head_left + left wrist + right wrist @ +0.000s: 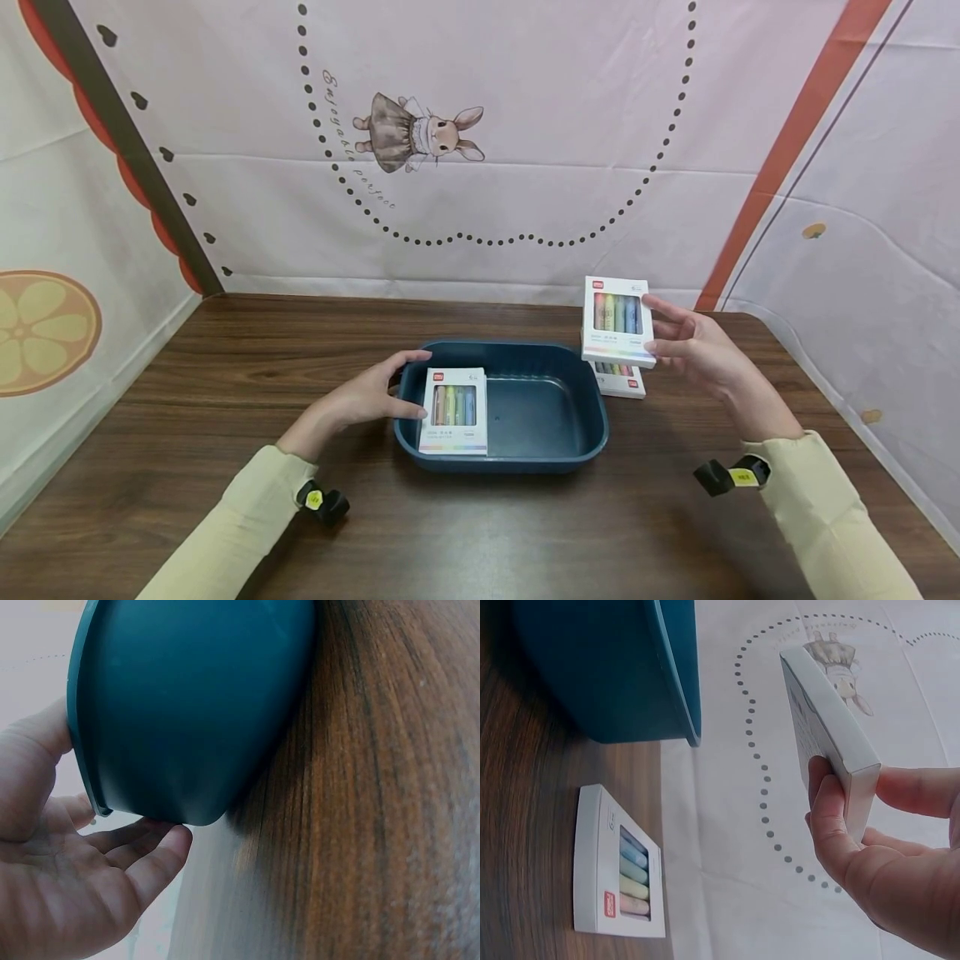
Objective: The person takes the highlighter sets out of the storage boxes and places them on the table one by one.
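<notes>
A white windowed box of crayons (618, 321) (829, 724) is raised at the right end of the blue plastic bin (536, 417). My right hand (693, 343) (900, 862) pinches it by its right edge, thumb on one face and fingers on the other. At the bin's left end, my left hand (371, 393) (82, 877) holds the rim and outer wall. Beside that hand, another crayon box (453, 437) lies in the bin's left part, window up. Below the raised box, a further crayon box (621, 385) (615, 877) lies on the table, partly hidden in the head view.
The dark wood table (465, 533) reaches back to a white printed cloth (525, 150) with a rabbit figure. More cloth hangs along the left and right sides. Each wrist carries a small black camera on a strap.
</notes>
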Available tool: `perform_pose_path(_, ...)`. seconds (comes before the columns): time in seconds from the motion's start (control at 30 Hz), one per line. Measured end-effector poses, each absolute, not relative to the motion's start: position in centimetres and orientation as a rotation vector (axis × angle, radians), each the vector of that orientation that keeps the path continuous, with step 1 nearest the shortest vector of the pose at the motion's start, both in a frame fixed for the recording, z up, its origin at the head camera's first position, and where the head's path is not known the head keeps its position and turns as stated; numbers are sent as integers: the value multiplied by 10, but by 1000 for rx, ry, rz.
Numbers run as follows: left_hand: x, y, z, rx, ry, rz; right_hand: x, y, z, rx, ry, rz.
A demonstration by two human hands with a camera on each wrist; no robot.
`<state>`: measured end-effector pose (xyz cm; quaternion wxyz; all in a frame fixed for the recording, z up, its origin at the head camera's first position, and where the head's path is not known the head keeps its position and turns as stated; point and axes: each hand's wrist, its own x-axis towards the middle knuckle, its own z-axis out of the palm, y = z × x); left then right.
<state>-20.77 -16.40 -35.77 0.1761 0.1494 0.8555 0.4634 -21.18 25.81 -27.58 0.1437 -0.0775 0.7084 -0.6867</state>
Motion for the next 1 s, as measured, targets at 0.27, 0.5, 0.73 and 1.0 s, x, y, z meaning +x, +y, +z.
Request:
perform_pose_path(0.27,-208,-164,-358,417,2405,1330,-212,269,-276,-205,2018,-2014)
perform_pose_path(0.5,-208,-163,-358,417,2405,1329,-211,279,-280,-243,1962,-2053)
perform_pose_path(0.73,-208,-163,-358,416,2427,1308,-208,287,-284,-190,1969,-2035)
perform_pose_path(1.0,-209,-164,-359,421,2408,1324,-204,295,-289,-181,1944,-2022)
